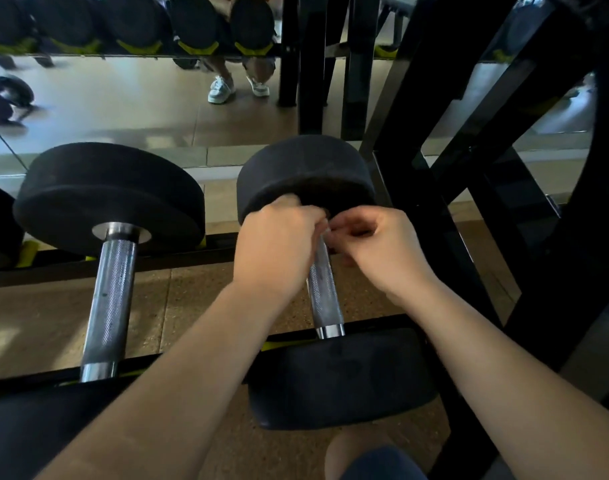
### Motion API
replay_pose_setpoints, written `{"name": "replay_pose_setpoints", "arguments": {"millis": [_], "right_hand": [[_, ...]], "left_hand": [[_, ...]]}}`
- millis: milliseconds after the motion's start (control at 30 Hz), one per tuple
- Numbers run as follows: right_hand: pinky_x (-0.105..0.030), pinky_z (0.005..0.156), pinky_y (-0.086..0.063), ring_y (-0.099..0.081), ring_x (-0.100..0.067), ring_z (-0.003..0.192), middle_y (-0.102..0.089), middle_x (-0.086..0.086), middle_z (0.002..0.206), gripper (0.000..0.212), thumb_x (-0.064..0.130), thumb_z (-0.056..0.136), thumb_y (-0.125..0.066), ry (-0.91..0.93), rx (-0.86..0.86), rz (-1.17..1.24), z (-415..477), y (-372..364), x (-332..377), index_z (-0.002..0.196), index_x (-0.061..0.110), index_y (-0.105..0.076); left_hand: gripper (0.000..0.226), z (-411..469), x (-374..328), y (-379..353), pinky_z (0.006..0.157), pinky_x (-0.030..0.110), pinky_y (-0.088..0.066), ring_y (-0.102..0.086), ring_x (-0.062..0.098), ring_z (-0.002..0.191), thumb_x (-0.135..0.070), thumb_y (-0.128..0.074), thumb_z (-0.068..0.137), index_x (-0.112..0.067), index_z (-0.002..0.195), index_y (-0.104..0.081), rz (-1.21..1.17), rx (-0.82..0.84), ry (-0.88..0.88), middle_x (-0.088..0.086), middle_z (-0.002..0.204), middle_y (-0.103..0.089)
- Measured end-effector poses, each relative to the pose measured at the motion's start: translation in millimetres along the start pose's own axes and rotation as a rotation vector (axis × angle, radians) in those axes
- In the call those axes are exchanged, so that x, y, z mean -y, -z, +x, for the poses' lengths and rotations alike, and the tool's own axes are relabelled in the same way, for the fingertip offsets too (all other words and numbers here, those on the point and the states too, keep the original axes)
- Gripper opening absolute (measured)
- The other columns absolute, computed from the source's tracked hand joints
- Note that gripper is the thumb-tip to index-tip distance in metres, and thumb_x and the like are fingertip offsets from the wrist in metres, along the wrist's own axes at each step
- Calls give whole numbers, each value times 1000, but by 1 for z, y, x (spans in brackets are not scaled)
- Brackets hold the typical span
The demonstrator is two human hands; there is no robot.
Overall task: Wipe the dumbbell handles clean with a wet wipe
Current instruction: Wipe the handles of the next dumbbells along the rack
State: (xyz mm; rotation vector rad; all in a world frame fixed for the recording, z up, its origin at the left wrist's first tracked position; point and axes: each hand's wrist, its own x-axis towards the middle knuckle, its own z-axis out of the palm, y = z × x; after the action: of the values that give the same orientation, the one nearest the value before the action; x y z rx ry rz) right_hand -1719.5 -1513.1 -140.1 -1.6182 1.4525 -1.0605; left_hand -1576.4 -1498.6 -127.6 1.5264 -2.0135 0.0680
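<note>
Two black dumbbells lie on a low rack, handles pointing away from me. The right dumbbell's knurled steel handle (pixel 322 292) runs between its far head (pixel 306 168) and near head (pixel 341 375). My left hand (pixel 278 247) and my right hand (pixel 382 251) meet at the far end of this handle, fingers curled. Between their fingertips shows a small pale bit, apparently the wet wipe (pixel 327 228), mostly hidden by the fingers. The left dumbbell's handle (pixel 110 303) lies bare and untouched.
A black rack rail (pixel 192 362) with yellow-green cradles carries the dumbbells. A black steel frame (pixel 469 202) rises close on the right. A mirror behind reflects more dumbbells and a person's white shoes (pixel 221 90). My knee (pixel 372 455) shows at the bottom.
</note>
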Motion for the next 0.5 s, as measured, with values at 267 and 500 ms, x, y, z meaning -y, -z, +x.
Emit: {"name": "replay_pose_setpoints", "arguments": {"millis": [267, 500], "right_hand": [[-22, 60, -55, -70, -16, 72, -73, -12, 81, 16, -3, 82, -70, -197, 239, 232, -15, 22, 6, 93, 8, -69], [-19, 67, -53, -69, -4, 78, -73, 2, 84, 27, 1, 84, -69, -23, 341, -34, -20, 23, 10, 93, 26, -71]], "left_hand": [[14, 13, 15, 15, 77, 38, -51, -60, 12, 84, -29, -67, 88, -28, 96, -77, -159, 284, -148, -6, 86, -66], [11, -15, 1, 21, 77, 20, -51, -65, 0, 77, -22, -79, 76, -30, 84, -79, -316, 590, -99, -14, 82, -72]]}}
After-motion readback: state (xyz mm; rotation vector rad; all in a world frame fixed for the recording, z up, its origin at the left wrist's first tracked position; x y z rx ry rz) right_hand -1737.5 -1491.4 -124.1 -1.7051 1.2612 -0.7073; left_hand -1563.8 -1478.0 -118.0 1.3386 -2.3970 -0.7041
